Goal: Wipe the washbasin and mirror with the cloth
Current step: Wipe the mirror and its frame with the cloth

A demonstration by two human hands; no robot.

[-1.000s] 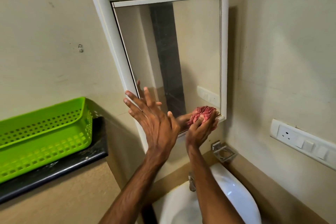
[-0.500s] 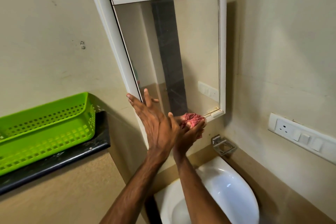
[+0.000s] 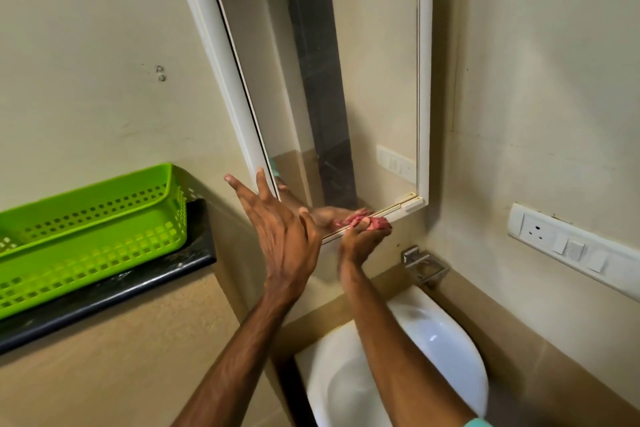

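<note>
A white-framed mirror (image 3: 363,87) hangs on the beige wall. My right hand (image 3: 362,241) grips a bunched red cloth (image 3: 372,221) and presses it against the mirror's bottom edge, right of centre. My left hand (image 3: 280,222) is spread flat with fingers apart against the lower left corner of the mirror frame, holding nothing. The white washbasin (image 3: 450,350) sits below, partly hidden by my right forearm.
A green perforated basket (image 3: 90,222) rests on a black shelf (image 3: 114,291) at the left. A chrome soap holder (image 3: 424,265) is fixed above the basin. A white switch and socket plate (image 3: 568,246) runs along the right wall.
My right hand with the cloth slid down the glass and left, then back right along the bottom edge. My left hand stayed braced on the frame. The view tilted up slightly.
</note>
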